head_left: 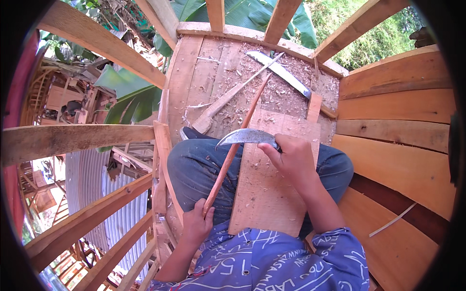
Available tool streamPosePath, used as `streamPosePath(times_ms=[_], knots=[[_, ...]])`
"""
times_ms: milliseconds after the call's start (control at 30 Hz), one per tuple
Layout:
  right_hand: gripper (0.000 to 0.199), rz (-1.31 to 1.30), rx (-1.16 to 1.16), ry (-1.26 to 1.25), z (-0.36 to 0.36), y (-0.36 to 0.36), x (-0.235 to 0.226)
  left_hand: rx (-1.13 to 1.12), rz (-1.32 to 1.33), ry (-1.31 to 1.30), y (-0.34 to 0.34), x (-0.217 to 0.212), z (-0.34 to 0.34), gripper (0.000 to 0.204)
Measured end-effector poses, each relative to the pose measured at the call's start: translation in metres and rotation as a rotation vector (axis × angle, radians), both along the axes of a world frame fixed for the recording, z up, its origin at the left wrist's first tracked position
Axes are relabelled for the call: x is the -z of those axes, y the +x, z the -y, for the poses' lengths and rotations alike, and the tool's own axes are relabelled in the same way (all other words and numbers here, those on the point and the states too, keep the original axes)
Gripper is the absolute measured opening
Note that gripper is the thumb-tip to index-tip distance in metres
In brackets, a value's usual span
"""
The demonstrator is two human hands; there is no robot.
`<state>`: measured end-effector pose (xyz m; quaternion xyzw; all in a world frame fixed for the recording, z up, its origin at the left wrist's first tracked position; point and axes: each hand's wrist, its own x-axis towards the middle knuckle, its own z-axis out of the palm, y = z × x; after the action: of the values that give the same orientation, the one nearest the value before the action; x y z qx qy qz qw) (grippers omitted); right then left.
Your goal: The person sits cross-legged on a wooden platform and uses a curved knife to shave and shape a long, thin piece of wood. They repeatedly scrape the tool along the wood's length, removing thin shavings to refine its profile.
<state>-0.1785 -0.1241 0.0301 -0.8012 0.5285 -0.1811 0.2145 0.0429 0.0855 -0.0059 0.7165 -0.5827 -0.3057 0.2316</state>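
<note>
My left hand (197,222) is closed round the near end of a long, thin, reddish-brown wooden stick (227,164), which slants away to the upper right and tapers at its far end. My right hand (290,156) grips a curved knife (246,136) with a grey, sickle-like blade pointing left; its handle is hidden in my fist. The blade crosses over the stick near its middle; I cannot tell whether it touches. A flat wooden board (270,194) lies across my lap, under my right hand and the blade.
Beyond my knees, wood shavings cover the plank floor (187,63). A large long-bladed knife (284,72) and a pale, roughly cut stick (223,102) lie there. Wooden rails (82,140) stand on the left, with corrugated sheets (104,194) below. A plank wall (393,131) rises on the right.
</note>
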Motion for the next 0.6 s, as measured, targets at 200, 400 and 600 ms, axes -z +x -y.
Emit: streamPosePath(times_ms=[200, 400, 600], knots=[[0.051, 0.017, 0.235, 0.001, 0.030, -0.011, 0.012, 0.051, 0.045, -0.002, -0.002, 0.000, 0.003, 0.029], [0.052, 0.170, 0.474, -0.109, 0.069, -0.057, 0.002, 0.080, 0.107, -0.021, -0.004, 0.003, 0.001, 0.028], [0.051, -0.052, -0.036, -0.034, 0.004, -0.013, 0.003, 0.061, 0.127, -0.041, -0.010, 0.005, 0.000, 0.027]])
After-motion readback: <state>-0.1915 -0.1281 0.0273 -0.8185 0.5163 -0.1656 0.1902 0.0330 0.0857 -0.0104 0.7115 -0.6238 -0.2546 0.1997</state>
